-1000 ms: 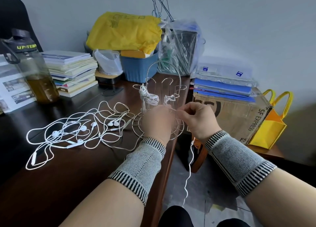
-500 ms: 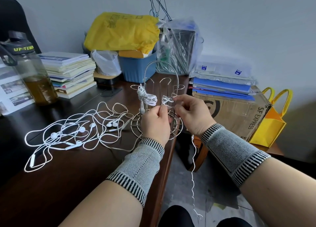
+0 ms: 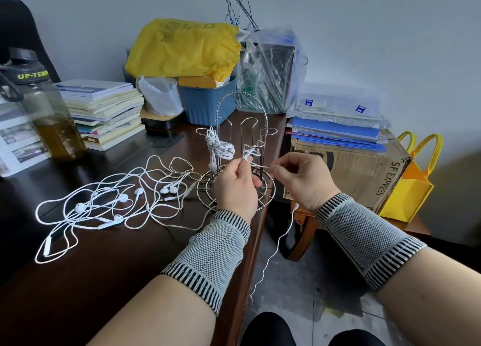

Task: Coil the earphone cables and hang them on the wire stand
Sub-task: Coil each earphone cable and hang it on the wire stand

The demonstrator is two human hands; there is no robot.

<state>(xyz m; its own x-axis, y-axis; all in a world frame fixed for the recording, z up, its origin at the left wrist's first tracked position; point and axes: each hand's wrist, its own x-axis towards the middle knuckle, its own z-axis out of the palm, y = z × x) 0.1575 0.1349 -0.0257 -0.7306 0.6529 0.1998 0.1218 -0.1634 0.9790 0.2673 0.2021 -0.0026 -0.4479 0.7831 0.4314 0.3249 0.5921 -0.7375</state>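
Left hand pinches small coil, right hand pinches cable taut for winding, by stand.

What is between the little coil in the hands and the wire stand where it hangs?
Nothing visible. The left hand and right hand hold the small coil right in front of the wire stand, whose near hooks look free; one finished bundle hangs farther left.

Soft, even daylight; faint shadows. Wide-angle bowing at edges; bottle at 9 o'clock slightly blurred. Centre sharp.
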